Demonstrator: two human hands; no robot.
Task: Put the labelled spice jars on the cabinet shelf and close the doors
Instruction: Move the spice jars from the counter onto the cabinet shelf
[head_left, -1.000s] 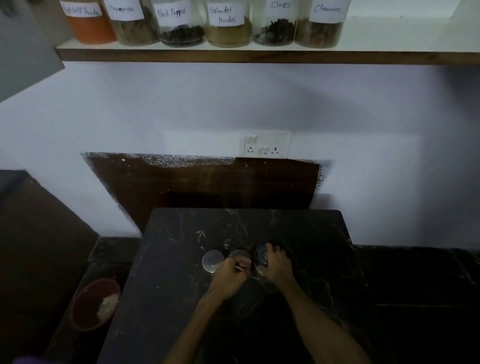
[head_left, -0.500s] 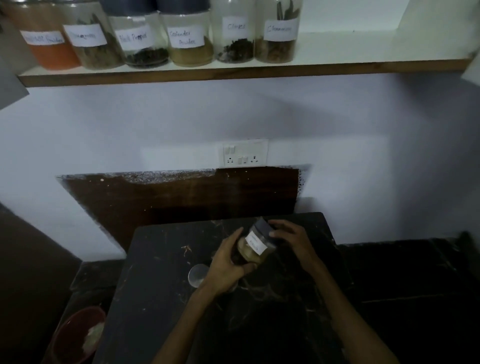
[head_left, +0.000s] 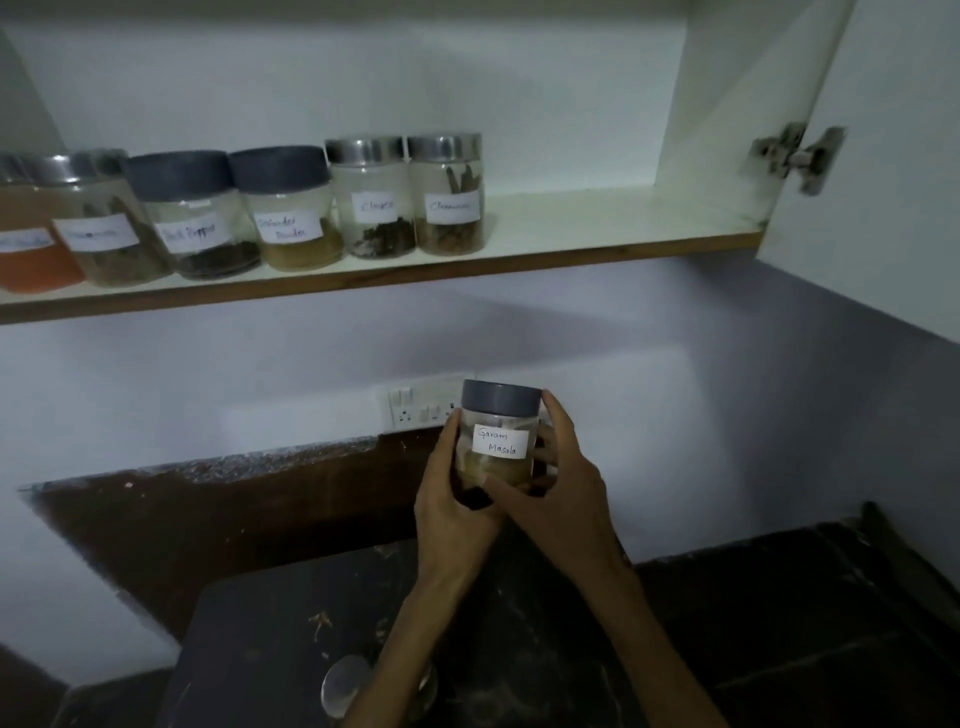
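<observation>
A glass jar labelled Garam Masala (head_left: 500, 435), with a grey lid, is held upright in the air below the cabinet shelf (head_left: 597, 221). My left hand (head_left: 449, 501) grips its left side and bottom. My right hand (head_left: 561, 486) wraps its right side and front. On the shelf stand several labelled jars in a row: Cinnamon (head_left: 451, 195) at the right end, then Cloves (head_left: 375, 200), Coriander Powder (head_left: 290, 210), Black Pepper (head_left: 193, 215) and others further left. Right of the Cinnamon jar the shelf surface is bare.
The open right cabinet door (head_left: 893, 156) hangs on a metal hinge (head_left: 797, 156). A switch and socket plate (head_left: 423, 400) sits on the wall behind the jar. Below is a dark marble table (head_left: 270, 649) with a small steel lid or bowl (head_left: 345, 686) on it.
Both hands picked the Garam Masala jar up from the table, turned it upright and raised it toward the shelf. The view tilted up, showing more of the cabinet.
</observation>
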